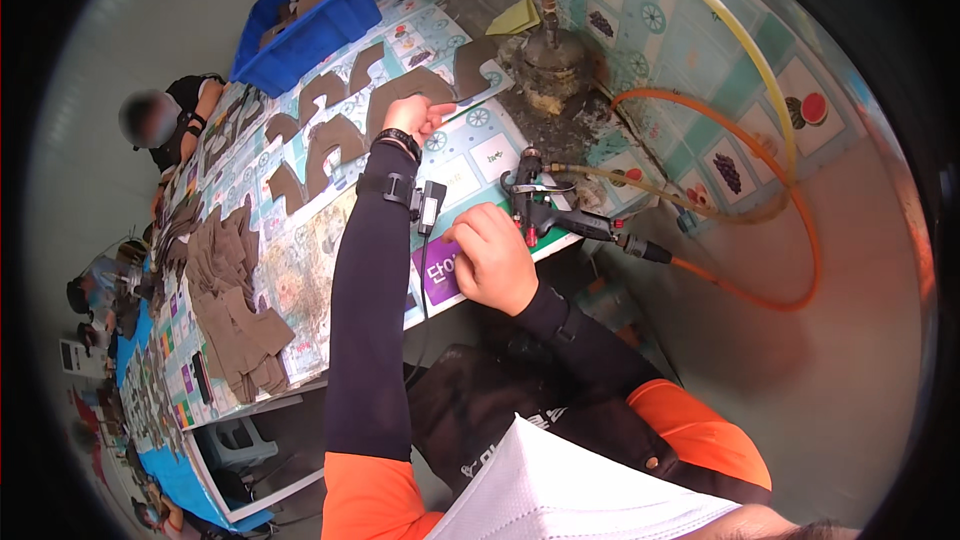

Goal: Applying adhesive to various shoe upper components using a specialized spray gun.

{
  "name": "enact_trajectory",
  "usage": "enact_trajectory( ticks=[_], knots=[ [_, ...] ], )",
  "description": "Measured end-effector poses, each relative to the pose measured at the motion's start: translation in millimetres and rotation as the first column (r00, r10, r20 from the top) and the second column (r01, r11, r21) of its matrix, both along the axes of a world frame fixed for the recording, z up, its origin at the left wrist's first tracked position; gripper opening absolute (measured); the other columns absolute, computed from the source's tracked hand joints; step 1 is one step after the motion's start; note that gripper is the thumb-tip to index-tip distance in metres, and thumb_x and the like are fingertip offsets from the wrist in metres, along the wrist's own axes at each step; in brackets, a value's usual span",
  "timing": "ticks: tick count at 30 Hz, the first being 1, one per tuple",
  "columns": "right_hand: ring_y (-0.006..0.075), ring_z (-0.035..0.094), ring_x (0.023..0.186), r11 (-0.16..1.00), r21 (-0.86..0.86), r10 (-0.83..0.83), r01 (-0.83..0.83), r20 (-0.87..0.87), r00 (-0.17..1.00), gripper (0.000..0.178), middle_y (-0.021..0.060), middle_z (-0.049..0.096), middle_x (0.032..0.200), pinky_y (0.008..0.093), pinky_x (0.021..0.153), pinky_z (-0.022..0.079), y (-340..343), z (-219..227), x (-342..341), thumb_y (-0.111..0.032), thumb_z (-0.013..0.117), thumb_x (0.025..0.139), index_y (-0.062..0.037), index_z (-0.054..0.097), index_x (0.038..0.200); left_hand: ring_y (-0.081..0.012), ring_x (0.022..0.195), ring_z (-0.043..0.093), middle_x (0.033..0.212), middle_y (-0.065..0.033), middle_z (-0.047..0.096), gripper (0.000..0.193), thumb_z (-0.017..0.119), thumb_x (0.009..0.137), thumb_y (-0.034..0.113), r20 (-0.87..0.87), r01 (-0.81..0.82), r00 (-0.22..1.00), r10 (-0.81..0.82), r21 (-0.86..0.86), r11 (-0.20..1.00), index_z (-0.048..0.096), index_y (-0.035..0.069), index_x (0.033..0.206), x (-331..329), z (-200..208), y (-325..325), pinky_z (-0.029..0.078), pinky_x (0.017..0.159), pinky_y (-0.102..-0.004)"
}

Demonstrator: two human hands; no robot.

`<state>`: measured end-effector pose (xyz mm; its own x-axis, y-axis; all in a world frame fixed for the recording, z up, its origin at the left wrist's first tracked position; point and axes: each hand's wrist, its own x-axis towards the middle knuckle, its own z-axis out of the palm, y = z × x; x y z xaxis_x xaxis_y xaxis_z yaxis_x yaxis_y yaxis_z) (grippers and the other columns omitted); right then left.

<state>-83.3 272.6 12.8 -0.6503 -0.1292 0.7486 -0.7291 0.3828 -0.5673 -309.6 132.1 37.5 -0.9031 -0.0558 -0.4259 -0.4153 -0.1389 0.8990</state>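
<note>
My left hand reaches over the table at the near edge of an arched grey-brown cut piece. Its fingers point right, partly bent and apart, and no held thing shows. Nearer to me, my right hand hovers by the table's front edge with its fingers curled in; whatever they may hold is hidden. Just to its right a black spray gun with hoses lies at the table corner. More curved pieces lie spread in rows on a patterned sheet beyond my left arm.
Piles of brown pieces lie at the left. A blue crate holds more at the back. A crusted pot stands by the wall, with yellow and orange hoses looping right. Another person is across the table. A cable hangs from my left wrist.
</note>
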Motion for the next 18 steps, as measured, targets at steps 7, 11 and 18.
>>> enact_trajectory(
  ticks=[7, 11, 18],
  knots=[
    [0.0311, 0.054, 0.083, 0.998, 0.047, -0.033, 0.034, -0.015, 0.999, 0.019, 0.0102, 0.054, 0.083, 0.0402, 0.075, 0.044, 0, 1, 3, 0.001, 0.062, 0.062, -0.0045, 0.058, 0.080, -0.0092, 0.049, 0.041, 0.117, -0.0317, 0.065, 0.013, 0.041, 0.095, 0.000, 0.008, -0.003, 1.000, 0.003, 0.016, 1.000, 0.046, -0.010, 0.101, 13, 9, -7, 0.031, 0.039, -0.0229],
    [0.0318, 0.056, 0.081, 0.998, 0.042, -0.038, 0.039, -0.008, 0.999, 0.021, 0.0101, 0.055, 0.080, 0.0409, 0.071, 0.044, -6, 0, 3, 0.005, 0.058, 0.063, -0.0047, 0.060, 0.081, -0.0091, 0.051, 0.045, 0.114, -0.0284, 0.067, 0.021, 0.046, 0.098, 0.009, 0.041, 0.052, 0.998, -0.051, -0.042, 0.998, 0.048, -0.010, 0.108, 32, 23, -26, 0.033, 0.039, -0.0220],
    [0.0331, 0.056, 0.078, 0.993, 0.087, -0.072, 0.076, -0.052, 0.996, 0.014, 0.0132, 0.057, 0.079, 0.0424, 0.071, 0.044, -6, -5, 1, 0.005, 0.059, 0.070, -0.0024, 0.060, 0.082, -0.0074, 0.055, 0.050, 0.087, -0.0073, 0.074, 0.030, 0.059, 0.095, 0.023, -0.252, 0.306, 0.885, -0.391, -0.316, 0.898, 0.060, 0.001, 0.115, 143, 92, -56, 0.041, 0.052, -0.0229]
  ],
)
